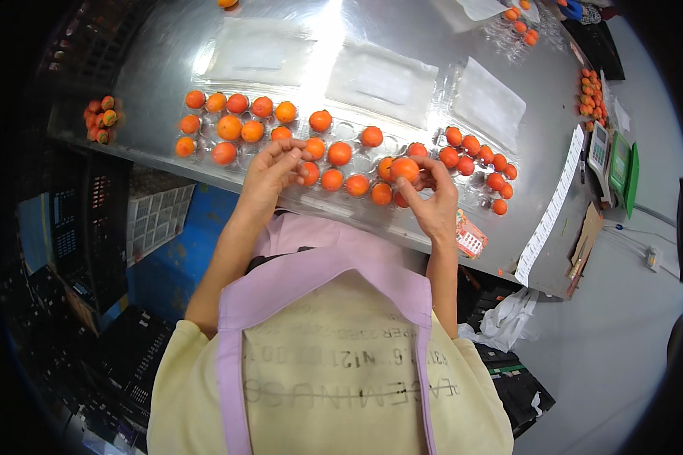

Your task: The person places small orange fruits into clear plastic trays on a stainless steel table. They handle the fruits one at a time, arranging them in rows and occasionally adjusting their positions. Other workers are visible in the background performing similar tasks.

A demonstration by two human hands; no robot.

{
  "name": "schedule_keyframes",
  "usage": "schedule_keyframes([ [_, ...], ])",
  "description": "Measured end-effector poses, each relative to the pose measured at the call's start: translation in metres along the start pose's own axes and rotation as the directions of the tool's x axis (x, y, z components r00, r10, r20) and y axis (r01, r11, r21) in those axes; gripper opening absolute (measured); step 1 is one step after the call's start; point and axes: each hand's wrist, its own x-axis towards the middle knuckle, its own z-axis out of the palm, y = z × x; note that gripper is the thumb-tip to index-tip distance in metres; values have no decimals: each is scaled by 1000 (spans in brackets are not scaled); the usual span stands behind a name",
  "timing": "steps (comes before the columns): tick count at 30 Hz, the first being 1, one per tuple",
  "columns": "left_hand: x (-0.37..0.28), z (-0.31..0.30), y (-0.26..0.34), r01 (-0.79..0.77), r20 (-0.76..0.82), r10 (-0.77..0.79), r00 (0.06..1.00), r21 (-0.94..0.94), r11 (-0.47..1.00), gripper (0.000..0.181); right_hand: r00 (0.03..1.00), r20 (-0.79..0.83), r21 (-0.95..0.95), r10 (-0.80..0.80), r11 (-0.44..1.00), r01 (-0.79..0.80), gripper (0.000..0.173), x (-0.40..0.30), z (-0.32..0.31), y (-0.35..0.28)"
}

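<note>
My right hand (437, 196) holds a round orange fruit (404, 169) between thumb and fingers, raised over the middle clear plastic clamshell tray (350, 126). Another orange fruit (385, 166) shows partly hidden behind it. At the same tray's left end, my left hand (270, 173) has its fingers apart, the tips beside or touching two fruits, an upper one (315, 148) and a lower one (309, 174). More fruits sit in the tray's round hollows, and a few hollows there hold nothing. The tray's lid (382, 82) lies folded back, away from me, with a whitish pad in it.
Fruit-filled clamshells flank it: a left tray (208, 122) and a right tray (478, 182). Loose fruit piles lie at the metal table's left (99, 119) and right (592, 99) ends. A long paper strip (551, 202), a green scale (620, 162) and a printed card (470, 236) lie to the right.
</note>
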Motion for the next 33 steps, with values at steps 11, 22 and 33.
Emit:
schedule_keyframes([
  [11, -8, 35, 21, -383, 448, 128, 885, 545, 746, 46, 980, 191, 112, 61, 990, -84, 32, -11, 45, -27],
  [22, -14, 14, 29, -524, 256, 495, 830, 662, 536, 41, 945, 318, 236, 75, 959, -156, 34, 2, 63, -49],
  [33, 12, -115, 54, -273, -268, 582, 768, 685, 676, 49, 944, 305, 146, 124, 974, -176, 21, 1, 51, -30],
])
